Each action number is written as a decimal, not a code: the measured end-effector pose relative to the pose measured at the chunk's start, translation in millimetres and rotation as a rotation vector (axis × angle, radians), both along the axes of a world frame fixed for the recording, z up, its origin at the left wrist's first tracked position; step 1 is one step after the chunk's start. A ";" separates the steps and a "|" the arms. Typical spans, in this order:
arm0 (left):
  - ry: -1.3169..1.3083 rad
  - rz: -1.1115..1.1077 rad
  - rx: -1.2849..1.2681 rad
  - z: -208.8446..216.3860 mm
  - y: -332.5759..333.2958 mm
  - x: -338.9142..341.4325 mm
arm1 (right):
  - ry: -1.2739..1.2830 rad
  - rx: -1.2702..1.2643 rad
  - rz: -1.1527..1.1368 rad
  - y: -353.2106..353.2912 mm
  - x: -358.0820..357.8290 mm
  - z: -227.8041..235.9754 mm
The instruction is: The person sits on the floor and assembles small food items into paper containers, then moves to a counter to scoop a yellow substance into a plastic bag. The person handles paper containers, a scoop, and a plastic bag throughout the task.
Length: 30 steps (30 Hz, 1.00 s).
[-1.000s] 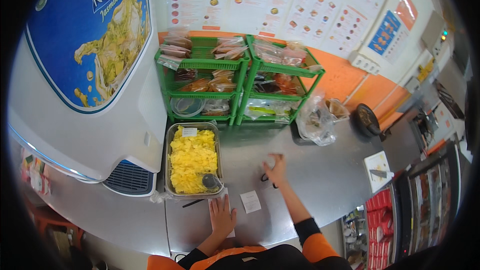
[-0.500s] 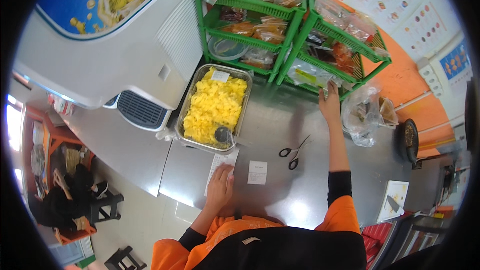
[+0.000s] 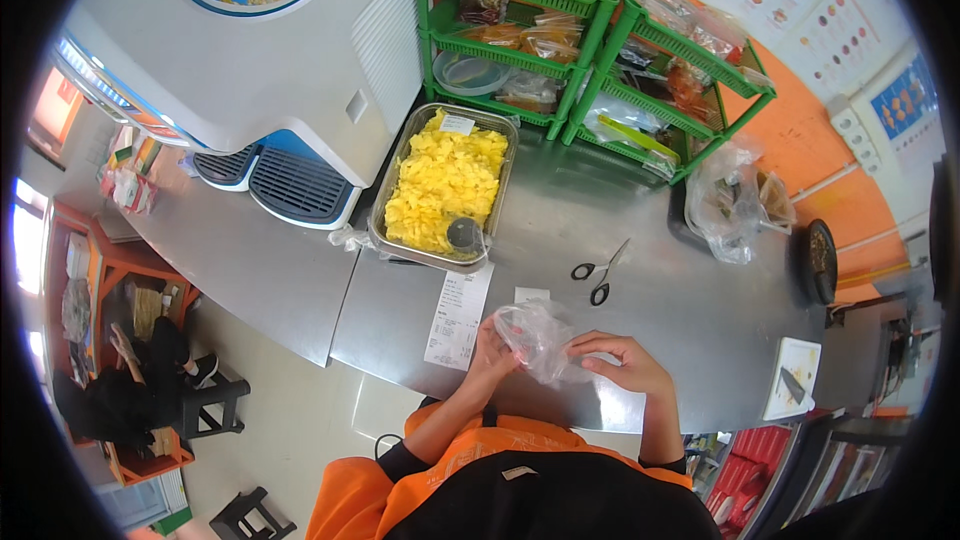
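Note:
A thin see-through plastic bag [image 3: 541, 338] hangs between my two hands, above the front edge of the steel counter. My left hand [image 3: 488, 352] grips its left side with closed fingers. At the bag's right edge, my right hand [image 3: 628, 366] pinches the film between thumb and fingers. Behind the bag a small white slip [image 3: 531, 295] is partly covered. Left of it lies a long printed receipt [image 3: 459, 315]. Scissors with black handles [image 3: 600, 273] rest farther back, their blades slightly apart. A metal tray of chopped yellow food [image 3: 446, 180] stands beyond the receipt.
Green tiered racks [image 3: 575, 90] with bagged food line the back. A large white machine [image 3: 330, 80] occupies the left. To the right are a bundle of plastic bags [image 3: 728, 205], a dark stone mortar [image 3: 818, 262] and a white cutting board with a knife [image 3: 793, 380].
My right hand has come back from the green rack to the front edge. My left hand has left the receipt. Both now hold a plastic bag.

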<state>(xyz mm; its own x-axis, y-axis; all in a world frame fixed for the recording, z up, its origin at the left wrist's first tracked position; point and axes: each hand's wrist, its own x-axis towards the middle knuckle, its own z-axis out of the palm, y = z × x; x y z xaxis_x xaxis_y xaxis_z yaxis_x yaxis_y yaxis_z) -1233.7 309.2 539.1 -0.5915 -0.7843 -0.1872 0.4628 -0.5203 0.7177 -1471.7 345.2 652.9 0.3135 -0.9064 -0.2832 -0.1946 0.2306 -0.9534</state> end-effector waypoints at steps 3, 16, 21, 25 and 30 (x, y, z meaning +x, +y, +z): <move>0.009 0.054 -0.344 -19.7 0.9 5.6 | 0.014 -0.052 -0.062 15.3 21.3 -1.6; -0.531 -0.142 -0.566 58.6 14.0 50.6 | 0.506 -0.226 -0.619 76.8 100.1 1.0; -0.407 -0.113 -0.880 69.3 23.7 48.7 | -0.031 0.039 -0.668 97.8 166.1 10.6; -0.336 -0.184 -0.966 73.1 25.8 52.2 | -0.155 -0.040 -0.928 100.8 188.6 -13.4; -0.253 -0.340 -1.085 71.8 45.8 48.4 | -0.320 0.085 -1.087 127.4 195.2 -57.0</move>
<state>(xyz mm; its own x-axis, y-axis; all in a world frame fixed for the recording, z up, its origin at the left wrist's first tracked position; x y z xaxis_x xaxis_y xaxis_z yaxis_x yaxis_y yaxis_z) -1185.3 355.0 610.9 -0.8437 -0.4137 0.3421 0.1972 0.3538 0.9143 -1276.6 472.6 595.9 -0.5584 -0.7239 -0.4053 0.3977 0.1952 -0.8965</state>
